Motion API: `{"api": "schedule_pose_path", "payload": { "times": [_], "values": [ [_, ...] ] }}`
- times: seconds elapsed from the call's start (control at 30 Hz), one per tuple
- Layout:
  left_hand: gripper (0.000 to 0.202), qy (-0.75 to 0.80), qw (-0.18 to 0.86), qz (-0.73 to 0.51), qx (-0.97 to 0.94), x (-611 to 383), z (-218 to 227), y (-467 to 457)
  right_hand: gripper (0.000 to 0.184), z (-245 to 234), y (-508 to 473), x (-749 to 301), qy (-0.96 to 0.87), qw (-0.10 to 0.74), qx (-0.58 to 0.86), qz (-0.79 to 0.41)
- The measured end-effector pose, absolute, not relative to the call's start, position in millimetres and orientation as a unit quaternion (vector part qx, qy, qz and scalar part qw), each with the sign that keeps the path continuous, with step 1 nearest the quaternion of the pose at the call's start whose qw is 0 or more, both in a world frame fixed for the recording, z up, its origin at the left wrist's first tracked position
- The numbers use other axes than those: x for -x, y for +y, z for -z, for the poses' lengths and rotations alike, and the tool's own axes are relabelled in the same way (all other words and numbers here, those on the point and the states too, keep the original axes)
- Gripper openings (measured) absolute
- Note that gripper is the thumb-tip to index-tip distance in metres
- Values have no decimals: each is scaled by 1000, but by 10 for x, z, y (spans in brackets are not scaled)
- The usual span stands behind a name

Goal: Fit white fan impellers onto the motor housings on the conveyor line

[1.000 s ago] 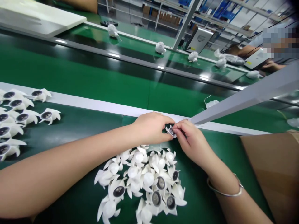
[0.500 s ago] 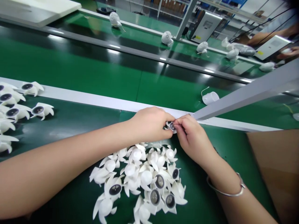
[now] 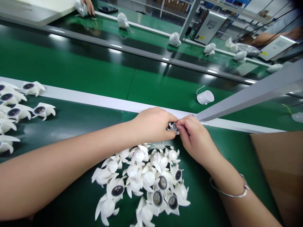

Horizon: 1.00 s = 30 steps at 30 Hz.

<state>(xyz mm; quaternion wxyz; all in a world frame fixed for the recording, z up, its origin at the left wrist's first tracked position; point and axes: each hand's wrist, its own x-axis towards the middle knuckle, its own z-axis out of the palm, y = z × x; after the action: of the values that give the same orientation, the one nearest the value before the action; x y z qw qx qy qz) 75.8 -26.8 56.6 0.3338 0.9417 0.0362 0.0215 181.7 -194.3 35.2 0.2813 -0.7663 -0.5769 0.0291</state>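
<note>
My left hand and my right hand meet over a small white plastic bladed part with a dark round centre, pinching it between their fingers. Most of that part is hidden by my fingers. Just below my hands lies a heap of similar white bladed parts on the green belt. A metal bangle circles my right wrist. Several more parts stand in loose rows at the left, dark centres facing up.
A white strip runs along the belt behind my hands, and a grey beam slants in at the right. A cardboard sheet lies at the lower right. A white cup with a wire lies beyond. Wrapped white objects sit on a farther belt, with a co-worker's arm and hand beyond.
My hands still hold the part together. The whole view has shifted slightly, and the white cup sits farther left. A co-worker's hand has come into view at the top left.
</note>
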Motion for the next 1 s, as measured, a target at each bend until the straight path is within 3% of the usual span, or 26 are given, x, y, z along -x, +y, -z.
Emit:
{"api": "schedule_pose_path", "payload": {
  "times": [0.5, 0.73, 0.9, 1.0],
  "values": [
    [29, 53, 341, 5, -938, -756, -627, -266, 10, -447, -2022, -1812, -623, 254, 740, 17],
    [34, 53, 336, 6, -940, -746, -645, -264, 16, -561, -2125, -1776, -708, 164, 677, 115],
    [37, 60, 343, 3, -937, -729, -620, -267, 13, -628, -2133, -1883, -600, 235, 751, 142],
    [42, 60, 349, 9, -935, -724, -606, -259, 29, -658, -1942, -2063, -531, 223, 805, 145]
  ]
}}
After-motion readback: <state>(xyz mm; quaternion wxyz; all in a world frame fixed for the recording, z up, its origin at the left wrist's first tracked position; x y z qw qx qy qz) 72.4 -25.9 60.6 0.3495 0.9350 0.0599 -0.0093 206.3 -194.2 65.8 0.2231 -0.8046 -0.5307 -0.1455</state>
